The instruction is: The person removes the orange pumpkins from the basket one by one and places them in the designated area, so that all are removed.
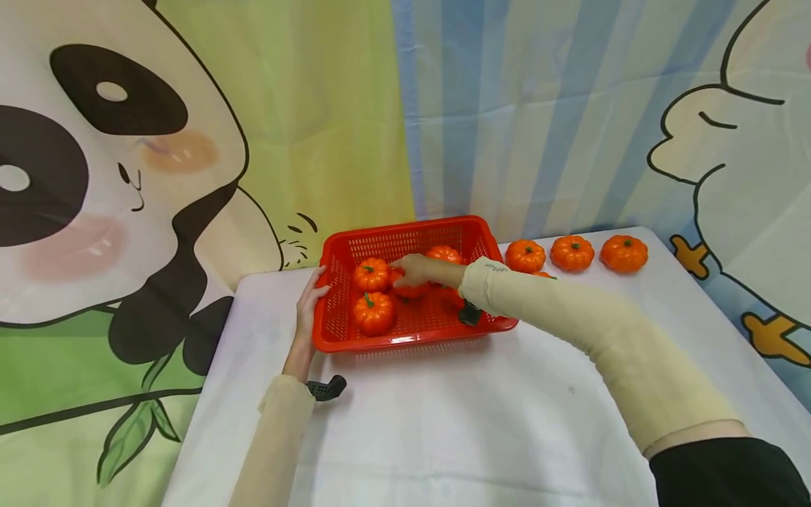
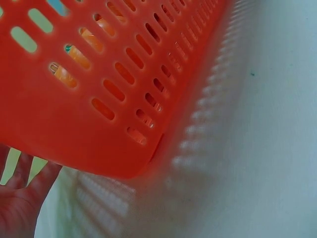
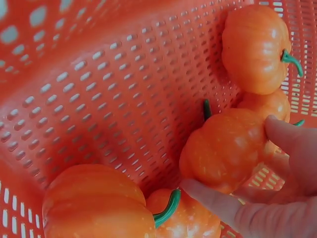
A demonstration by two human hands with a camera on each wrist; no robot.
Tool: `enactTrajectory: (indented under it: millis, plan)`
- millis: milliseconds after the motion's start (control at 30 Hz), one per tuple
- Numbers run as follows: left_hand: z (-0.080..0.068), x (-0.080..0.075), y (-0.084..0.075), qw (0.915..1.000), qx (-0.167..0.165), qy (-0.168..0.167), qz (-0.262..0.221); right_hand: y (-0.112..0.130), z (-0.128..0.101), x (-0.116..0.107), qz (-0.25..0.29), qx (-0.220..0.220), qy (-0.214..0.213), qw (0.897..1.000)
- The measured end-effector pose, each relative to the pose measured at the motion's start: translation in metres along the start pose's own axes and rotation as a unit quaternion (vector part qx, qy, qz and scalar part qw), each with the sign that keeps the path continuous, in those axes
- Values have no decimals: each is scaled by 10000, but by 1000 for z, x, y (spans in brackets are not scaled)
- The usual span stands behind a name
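A red plastic basket [image 1: 405, 341] with slotted walls stands on the table. At its left end my left hand [image 1: 308, 303] grips the rim; in the left wrist view its fingers [image 2: 44, 179] reach the rim's edge and their tips are hidden. Inside the basket, my right hand [image 1: 418, 270] holds a small orange toy pumpkin [image 3: 223, 148] between thumb and fingers. Other pumpkins lie around it, such as one [image 1: 374, 314] at the front left, one [image 1: 371, 274] behind that and one [image 1: 445, 253] at the back. The right forearm partly covers the basket's right side.
To the right of the basket, several more pumpkins stand along the table's back edge, among them one [image 1: 524, 256] beside the basket and one [image 1: 624, 253] at the far right. Another is mostly hidden by the right sleeve. A cartoon-printed curtain [image 1: 342, 127] hangs behind the white table [image 1: 443, 436].
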State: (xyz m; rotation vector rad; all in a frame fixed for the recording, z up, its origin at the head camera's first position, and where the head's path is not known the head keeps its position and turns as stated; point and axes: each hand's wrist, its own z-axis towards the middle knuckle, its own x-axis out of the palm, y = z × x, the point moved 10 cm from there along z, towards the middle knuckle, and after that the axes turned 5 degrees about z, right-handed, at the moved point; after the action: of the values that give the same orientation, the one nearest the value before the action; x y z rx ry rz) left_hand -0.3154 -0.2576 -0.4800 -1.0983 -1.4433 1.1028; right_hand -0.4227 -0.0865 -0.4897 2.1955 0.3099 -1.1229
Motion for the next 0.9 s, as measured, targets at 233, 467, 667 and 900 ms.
enactTrajectory:
  millis: [233, 467, 667, 900]
  plan:
    - [0, -1, 1, 10000, -14, -19, 8, 2, -11, 0, 112, 394, 191, 9990]
    - [-1, 0, -2, 10000, -40, 6, 1, 38, -57, -15, 329, -172, -93, 9993]
    - [-1, -4, -4, 10000, -18, 37, 66, 54, -78, -31, 693, -607, -291, 9953]
    - [-1, 1, -1, 9999, 41, 96, -10, 43, -134, -56, 1401, -781, -561, 9855]
